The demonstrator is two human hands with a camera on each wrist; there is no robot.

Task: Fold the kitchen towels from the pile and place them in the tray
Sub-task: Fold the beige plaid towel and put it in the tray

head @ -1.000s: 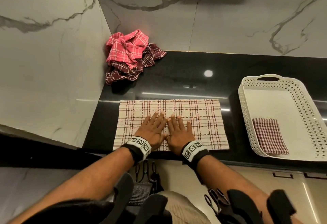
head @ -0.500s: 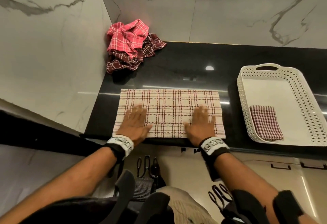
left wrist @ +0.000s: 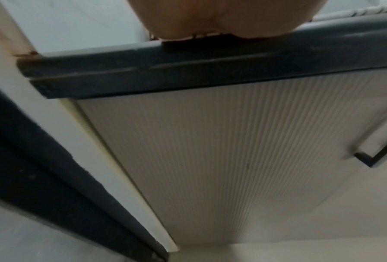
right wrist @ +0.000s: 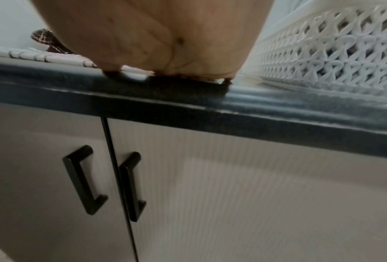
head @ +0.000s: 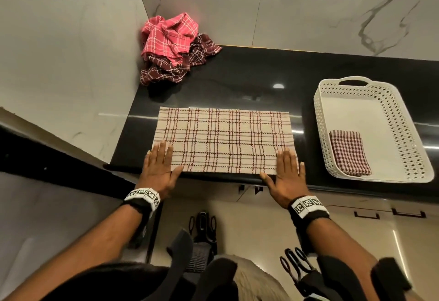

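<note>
Towel (head: 223,139), cream plaid, lies flat, long axis left to right along the counter's (head: 249,82) front edge. Left hand (head: 158,170) and right hand (head: 285,177) press its near corners, fingers straight and together.

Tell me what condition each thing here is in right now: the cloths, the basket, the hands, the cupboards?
Beige plaid towel: spread flat on the counter.
Pink towel: crumpled on top of the pile.
Maroon towel: crumpled beneath it.
Checked towel: folded, lying in the tray.
White tray: upright, mostly unfilled.
Left hand: flat, pressing the beige towel's near left corner.
Right hand: flat, pressing its near right corner.
Cabinet doors: closed.
</note>
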